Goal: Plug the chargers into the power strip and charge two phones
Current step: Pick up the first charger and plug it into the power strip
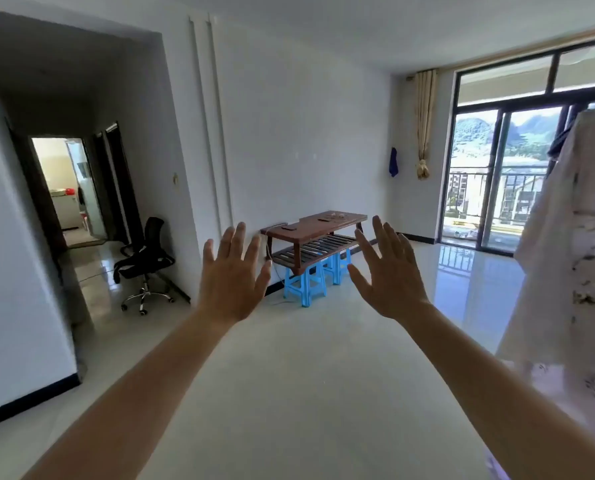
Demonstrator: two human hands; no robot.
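Fingers spread wide and empty on both hands: the left hand and the right hand are held up in the air with backs toward the camera, gripping nothing. Far across the pale floor, a brown table stands against the white wall, resting on blue stools. Two dark flat things on its top look like phones; the other small items there are too tiny to tell. A black office chair sits at far left.

Bare forearms, no sleeves/watch/rings visible; left grip & right grip ungloved.
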